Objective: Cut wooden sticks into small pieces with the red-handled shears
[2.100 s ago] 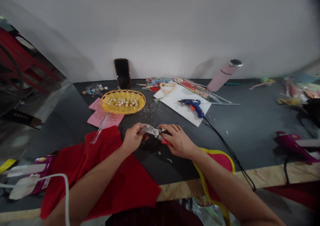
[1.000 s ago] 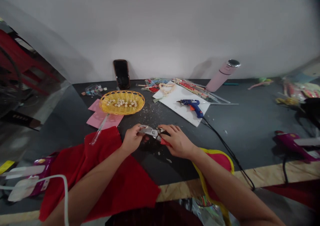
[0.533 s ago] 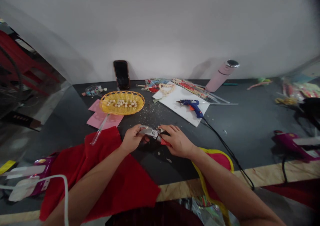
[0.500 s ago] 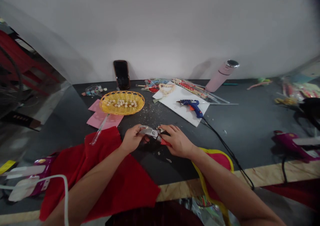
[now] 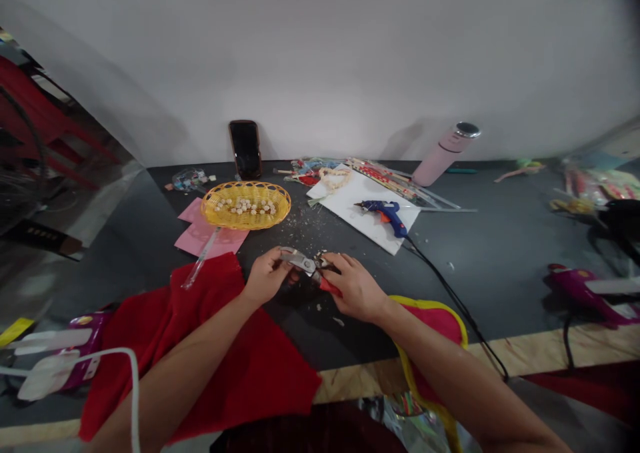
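A pair of pruning shears (image 5: 306,265) with metal blades and red handles is held low over the dark table, between my two hands. My right hand (image 5: 357,287) is closed round the red handle (image 5: 328,286). At the blade end, my left hand (image 5: 267,278) is closed, thumb and fingers pinched against the blades; whatever small piece it may hold is hidden. Pale crumbs and chips (image 5: 339,321) lie around the shears. Beyond my left hand, a yellow woven basket (image 5: 245,223) contains several small whitish pieces.
A blue glue gun (image 5: 383,211) rests on a white board (image 5: 357,221), its cord running to the table edge. Red cloth (image 5: 240,366) lies under my left forearm. A phone (image 5: 245,149) and a pink bottle (image 5: 440,156) lean against the wall. Pink paper (image 5: 193,239) sits beneath the basket.
My hands and the shears keep nearly the same pose. The whole view has shifted only slightly; the objects on the table have stayed in place.
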The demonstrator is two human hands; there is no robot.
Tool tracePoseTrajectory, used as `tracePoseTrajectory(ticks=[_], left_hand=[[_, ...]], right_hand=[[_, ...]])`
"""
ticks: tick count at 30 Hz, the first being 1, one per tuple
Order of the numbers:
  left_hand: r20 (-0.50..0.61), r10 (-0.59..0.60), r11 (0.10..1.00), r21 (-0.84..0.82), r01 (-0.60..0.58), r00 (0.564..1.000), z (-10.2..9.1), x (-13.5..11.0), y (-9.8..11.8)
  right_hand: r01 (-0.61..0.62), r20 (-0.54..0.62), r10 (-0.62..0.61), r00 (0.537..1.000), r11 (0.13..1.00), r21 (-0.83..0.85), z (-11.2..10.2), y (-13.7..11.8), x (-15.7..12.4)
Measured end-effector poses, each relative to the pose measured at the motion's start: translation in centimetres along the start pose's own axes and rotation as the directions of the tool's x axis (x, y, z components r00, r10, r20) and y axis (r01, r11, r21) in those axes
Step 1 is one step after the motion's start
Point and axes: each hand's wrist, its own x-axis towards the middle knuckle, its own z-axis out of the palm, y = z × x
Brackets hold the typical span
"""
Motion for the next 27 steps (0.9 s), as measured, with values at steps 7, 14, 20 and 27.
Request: tracePoseTrajectory(ticks=[7, 14, 20, 27], left_hand=[[-0.065, 0.008, 0.999, 0.053, -0.005, 0.998, 0.1, 0.0, 0.7], [-0.072, -0.007, 0.987, 0.158, 0.018, 0.997, 0.1, -0.1, 1.1], [-0.031, -0.01, 0.992, 0.129, 0.014, 0.999, 0.0, -0.2, 0.7], [0.022, 0.013, 0.99, 0.141, -0.016, 1.0, -0.3, -0.2, 0.4]], right_hand=[[0.003, -0.015, -0.003, 1.0, 1.0, 0.01, -0.2, 0.3, 0.2], [0.031, 0.034, -0.031, 0.999, 0.999, 0.006, -1.0, 0.5, 0.1], [0.055, 0.043, -0.055, 0.998, 0.998, 0.013, -1.2, 0.7, 0.0], [0.062, 0.043, -0.063, 0.997, 0.998, 0.022, -1.1, 0.8, 0.0]])
